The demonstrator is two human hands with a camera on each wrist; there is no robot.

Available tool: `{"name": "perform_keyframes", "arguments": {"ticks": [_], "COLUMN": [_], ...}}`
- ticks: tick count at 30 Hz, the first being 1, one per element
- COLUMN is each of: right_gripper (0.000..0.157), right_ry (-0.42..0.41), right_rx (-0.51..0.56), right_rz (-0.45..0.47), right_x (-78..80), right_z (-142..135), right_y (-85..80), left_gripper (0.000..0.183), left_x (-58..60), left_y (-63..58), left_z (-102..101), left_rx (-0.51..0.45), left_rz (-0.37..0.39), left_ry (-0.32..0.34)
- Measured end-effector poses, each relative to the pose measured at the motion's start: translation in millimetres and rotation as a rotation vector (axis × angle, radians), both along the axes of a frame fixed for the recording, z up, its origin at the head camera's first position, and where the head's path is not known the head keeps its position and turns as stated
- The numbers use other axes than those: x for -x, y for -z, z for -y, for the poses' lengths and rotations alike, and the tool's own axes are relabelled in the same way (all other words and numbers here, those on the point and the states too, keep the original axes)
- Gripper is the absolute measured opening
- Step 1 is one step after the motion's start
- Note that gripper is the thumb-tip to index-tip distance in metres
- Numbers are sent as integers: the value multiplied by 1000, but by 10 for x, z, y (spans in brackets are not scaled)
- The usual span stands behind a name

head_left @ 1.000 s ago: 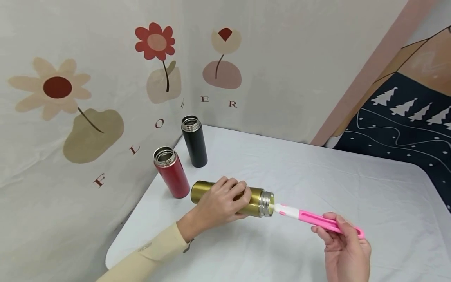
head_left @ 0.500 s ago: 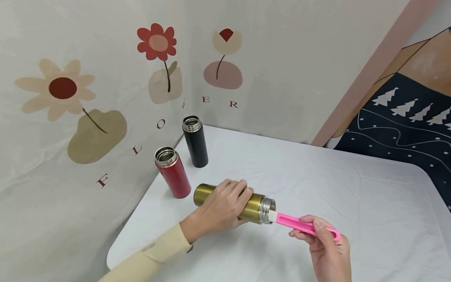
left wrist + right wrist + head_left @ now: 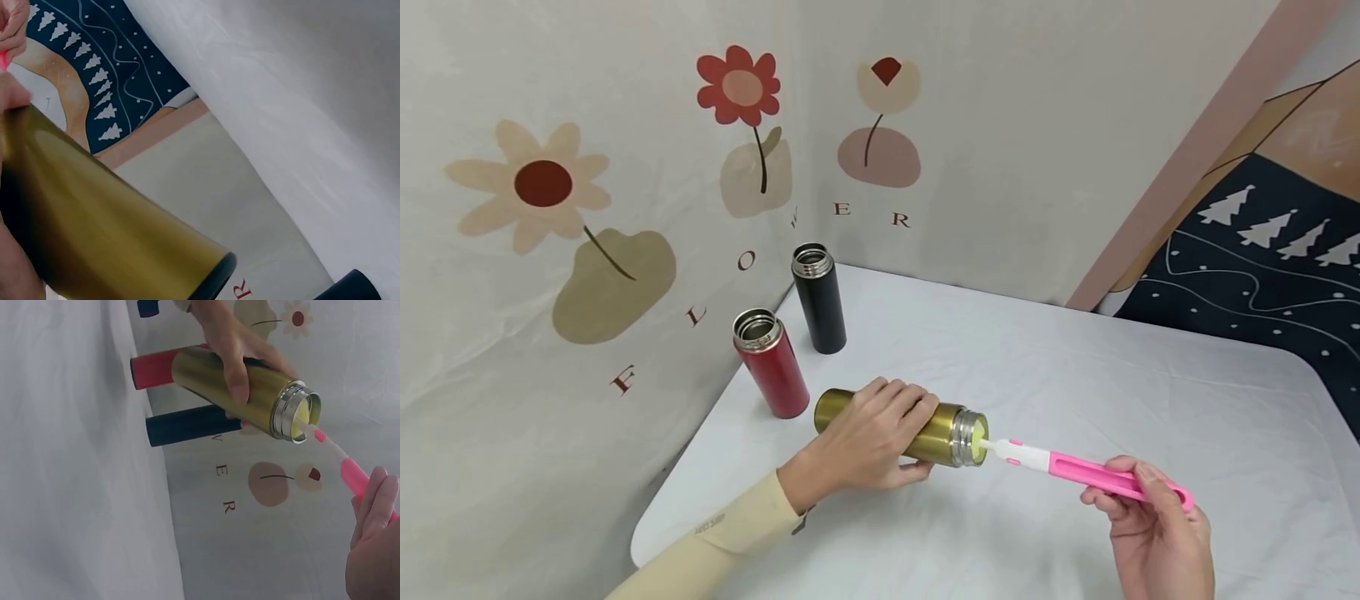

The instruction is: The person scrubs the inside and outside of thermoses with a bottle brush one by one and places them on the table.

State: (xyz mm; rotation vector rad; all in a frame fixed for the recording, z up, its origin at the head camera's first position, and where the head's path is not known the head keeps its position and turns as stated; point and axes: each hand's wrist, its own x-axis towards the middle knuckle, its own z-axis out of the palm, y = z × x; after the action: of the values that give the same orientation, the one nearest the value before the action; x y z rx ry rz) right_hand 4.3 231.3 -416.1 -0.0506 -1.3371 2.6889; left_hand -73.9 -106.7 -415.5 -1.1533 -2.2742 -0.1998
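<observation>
My left hand grips a gold bottle around its middle, the bottle lying nearly level with its open steel neck to the right. Between thumb and fingers, my right hand holds the pink handle of a bottle brush. The brush's white stem reaches to the bottle's mouth, and a pale yellow sponge head shows just inside the rim in the right wrist view. Most of that head is hidden in the neck. In the left wrist view the gold bottle's body fills the lower left, its base toward the lower right.
A red bottle and a black bottle, both uncapped, stand upright on the white-covered table behind the left hand. A flower-printed cloth wall rises along the table's left and far sides.
The right hand first pushed the brush leftward, deep into the gold bottle, then drew it back to the right, so the white stem and sponge head show again. The left hand keeps its grip, shifting slightly.
</observation>
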Motion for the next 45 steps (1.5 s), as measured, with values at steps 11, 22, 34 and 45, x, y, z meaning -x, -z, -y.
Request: {"name": "perform_keyframes", "arguments": {"ticks": [11, 22, 34, 45], "right_gripper": [38, 36, 34, 33], "right_ry": [-12, -28, 113, 89], "right_rx": [196, 320, 183, 37], "right_rz": [85, 214, 96, 27], "right_x": [-48, -66, -14, 3], "right_z": [-142, -188, 43, 384], "right_y": [73, 132, -25, 6], "left_gripper": [81, 75, 78, 70], "left_x": [41, 6, 17, 8], "left_y": [41, 37, -7, 14], "left_z": [17, 39, 49, -49], "left_rx": [-5, 31, 19, 0], "left_rz": [-100, -44, -54, -83], "left_ry": [-73, -2, 25, 28]}}
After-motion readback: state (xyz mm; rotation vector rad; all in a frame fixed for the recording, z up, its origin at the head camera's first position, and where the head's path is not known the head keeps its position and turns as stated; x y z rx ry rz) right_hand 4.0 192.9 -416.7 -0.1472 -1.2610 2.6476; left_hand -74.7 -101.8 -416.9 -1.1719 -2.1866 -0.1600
